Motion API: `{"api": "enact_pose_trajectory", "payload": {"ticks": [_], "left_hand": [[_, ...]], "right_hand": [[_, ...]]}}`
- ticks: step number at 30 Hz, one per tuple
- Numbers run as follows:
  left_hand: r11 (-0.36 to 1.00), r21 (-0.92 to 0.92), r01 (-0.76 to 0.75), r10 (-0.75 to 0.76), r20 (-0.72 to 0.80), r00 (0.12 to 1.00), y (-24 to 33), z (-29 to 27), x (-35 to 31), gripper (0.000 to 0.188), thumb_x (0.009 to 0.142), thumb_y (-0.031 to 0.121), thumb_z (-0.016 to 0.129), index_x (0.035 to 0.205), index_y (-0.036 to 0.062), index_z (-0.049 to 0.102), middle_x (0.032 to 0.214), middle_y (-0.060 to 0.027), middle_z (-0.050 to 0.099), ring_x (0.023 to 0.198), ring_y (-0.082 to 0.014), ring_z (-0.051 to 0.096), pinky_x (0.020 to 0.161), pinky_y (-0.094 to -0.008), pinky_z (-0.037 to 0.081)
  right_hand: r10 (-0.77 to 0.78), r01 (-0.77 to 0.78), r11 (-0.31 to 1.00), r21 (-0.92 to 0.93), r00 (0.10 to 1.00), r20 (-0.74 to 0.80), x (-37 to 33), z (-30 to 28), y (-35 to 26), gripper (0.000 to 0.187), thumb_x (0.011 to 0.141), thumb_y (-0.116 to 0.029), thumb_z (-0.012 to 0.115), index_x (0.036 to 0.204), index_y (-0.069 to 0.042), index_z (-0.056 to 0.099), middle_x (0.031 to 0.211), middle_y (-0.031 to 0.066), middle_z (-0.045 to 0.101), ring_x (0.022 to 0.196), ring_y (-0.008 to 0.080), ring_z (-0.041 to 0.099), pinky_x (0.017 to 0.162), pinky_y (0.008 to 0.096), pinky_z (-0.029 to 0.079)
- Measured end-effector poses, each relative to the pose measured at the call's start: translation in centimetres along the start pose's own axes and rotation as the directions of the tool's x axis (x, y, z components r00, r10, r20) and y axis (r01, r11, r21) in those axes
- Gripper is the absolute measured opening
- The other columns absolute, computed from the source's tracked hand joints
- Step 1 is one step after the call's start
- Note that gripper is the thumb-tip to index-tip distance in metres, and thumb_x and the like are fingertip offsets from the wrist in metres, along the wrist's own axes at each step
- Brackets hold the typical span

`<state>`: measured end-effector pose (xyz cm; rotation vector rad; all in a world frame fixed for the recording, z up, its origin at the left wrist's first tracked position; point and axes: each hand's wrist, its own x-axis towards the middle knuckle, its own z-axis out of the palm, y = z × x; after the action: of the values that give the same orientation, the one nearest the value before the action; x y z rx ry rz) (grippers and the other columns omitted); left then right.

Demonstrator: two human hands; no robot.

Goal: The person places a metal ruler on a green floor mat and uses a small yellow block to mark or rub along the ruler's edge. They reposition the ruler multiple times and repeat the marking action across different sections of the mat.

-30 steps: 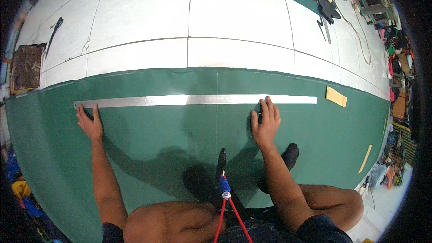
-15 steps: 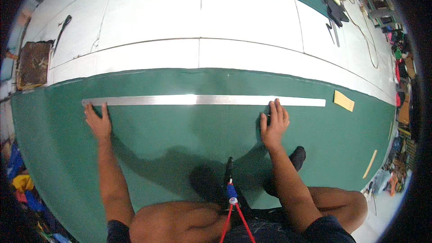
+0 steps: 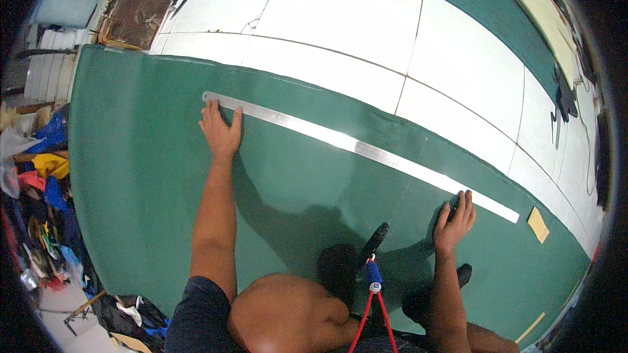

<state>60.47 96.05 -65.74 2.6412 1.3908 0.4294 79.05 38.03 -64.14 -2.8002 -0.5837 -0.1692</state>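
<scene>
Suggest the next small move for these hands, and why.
Perhaps press the metal ruler down lightly with both hands: the left hand has its fingertips at the near edge by one end, the right hand at that edge toward the other, and nothing else visible steadies it on the green sheet.

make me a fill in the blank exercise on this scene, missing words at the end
The sheet under the metal ruler is coloured ____.
The left hand is ____ from the small yellow piece than the right hand is.
The forked cord near the picture's lower edge is coloured ____.
The tiles beyond the sheet are coloured ____.
Missing words: green; farther; red; white.
</scene>
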Motion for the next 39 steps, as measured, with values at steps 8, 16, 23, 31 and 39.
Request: {"api": "enact_pose_trajectory", "payload": {"ticks": [8, 16, 23, 31, 39], "left_hand": [[1.000, 0.000, 0.030, -0.030, 0.028, 0.999, 1.3, 0.4, -0.2, 0.079, 0.090, 0.054, 0.060, 0.147, 0.0031, 0.040, 0.156, -0.0204, 0.032, 0.146, -0.0412, 0.026, 0.118, -0.0581, 0.015], [1.000, 0.022, 0.013, -0.013, 0.012, 1.000, 0.8, 0.6, 0.4, 0.079, 0.089, 0.054, 0.061, 0.145, 0.0024, 0.041, 0.154, -0.0205, 0.035, 0.145, -0.0418, 0.027, 0.118, -0.0592, 0.016], [1.000, 0.025, -0.005, 0.005, -0.004, 1.000, 0.8, 0.2, 0.3, 0.079, 0.087, 0.053, 0.063, 0.142, 0.0015, 0.043, 0.153, -0.0208, 0.036, 0.143, -0.0420, 0.030, 0.117, -0.0596, 0.017], [1.000, 0.006, 0.015, -0.015, -0.009, 1.000, 1.6, -0.4, 0.3, 0.079, 0.085, 0.053, 0.065, 0.142, 0.0021, 0.043, 0.152, -0.0212, 0.037, 0.143, -0.0413, 0.030, 0.117, -0.0590, 0.016], [1.000, 0.011, 0.024, -0.024, 0.001, 1.000, 1.4, -0.3, 0.4, 0.079, 0.081, 0.049, 0.065, 0.140, 0.0012, 0.044, 0.150, -0.0211, 0.039, 0.141, -0.0411, 0.032, 0.116, -0.0594, 0.017]], "right_hand": [[0.026, -0.026, 0.999, -0.037, 1.000, 0.001, -0.3, -0.2, 0.5, 0.048, 0.095, -0.019, 0.058, 0.141, -0.008, 0.050, 0.151, 0.0129, 0.044, 0.136, 0.0364, 0.039, 0.114, 0.0488, 0.026], [0.040, -0.036, 0.998, 0.061, 0.997, -0.071, 1.3, -0.9, 0.2, 0.040, 0.093, -0.021, 0.061, 0.128, -0.003, 0.058, 0.139, 0.0200, 0.050, 0.128, 0.0371, 0.046, 0.108, 0.0489, 0.034], [0.013, -0.023, 0.811, 0.585, 1.000, 0.021, 12.5, 3.1, -11.2, 0.043, 0.105, -0.034, 0.042, 0.114, 0.000, 0.065, 0.119, 0.0183, 0.058, 0.114, 0.0285, 0.055, 0.097, 0.0402, 0.044], [-0.555, 0.101, 0.415, 0.904, 0.816, 0.163, 18.7, 10.6, -40.4, 0.029, 0.100, -0.025, 0.053, 0.112, -0.001, 0.065, 0.107, 0.0207, 0.069, 0.101, 0.0355, 0.067, 0.090, 0.0428, 0.051], [-0.673, 0.217, 0.366, 0.905, 0.733, 0.097, 19.2, 15.4, -50.6, 0.021, 0.096, -0.015, 0.059, 0.107, 0.001, 0.067, 0.101, 0.0213, 0.069, 0.092, 0.0350, 0.069, 0.080, 0.0396, 0.053]]}}
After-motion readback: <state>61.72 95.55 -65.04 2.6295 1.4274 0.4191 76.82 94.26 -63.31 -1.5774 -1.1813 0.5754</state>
